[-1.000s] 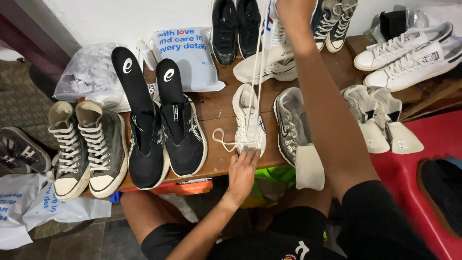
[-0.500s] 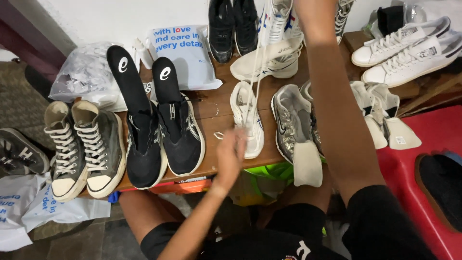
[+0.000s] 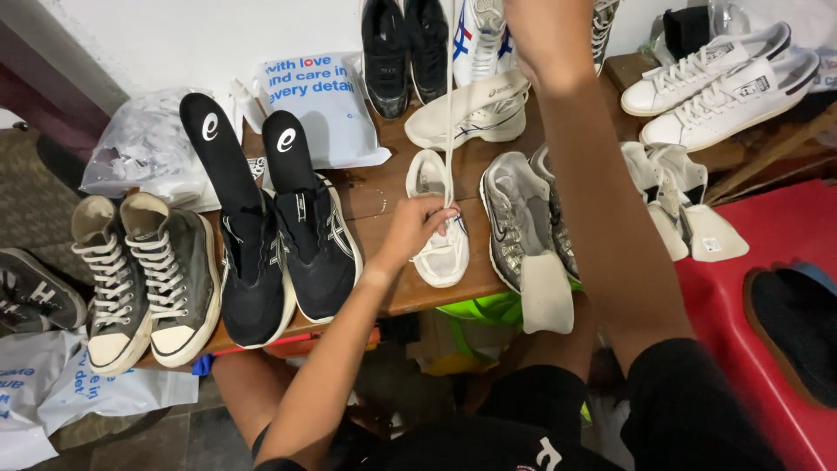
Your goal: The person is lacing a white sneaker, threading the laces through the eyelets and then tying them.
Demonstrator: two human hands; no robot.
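Fingers (image 3: 427, 212) of my left hand (image 3: 410, 231) are pinched narrow on the white lace (image 3: 449, 105) right where it leaves the white sneaker (image 3: 440, 222), a change from a second ago, when that hand sat lower at the toe with loose loops of lace beside it. Those loops are gone now; the lace runs straight and taut up to my right hand (image 3: 545, 35), which is raised at the top edge, cut off so I cannot tell how its fingers are set. I read that as the slack being drawn out of the eyelets. Around the sneaker on the wooden table (image 3: 375, 196) lie its mate (image 3: 471, 113) on its side, grey trainers (image 3: 523, 218) to the right, and black trainers (image 3: 288, 244) with upright insoles to the left.
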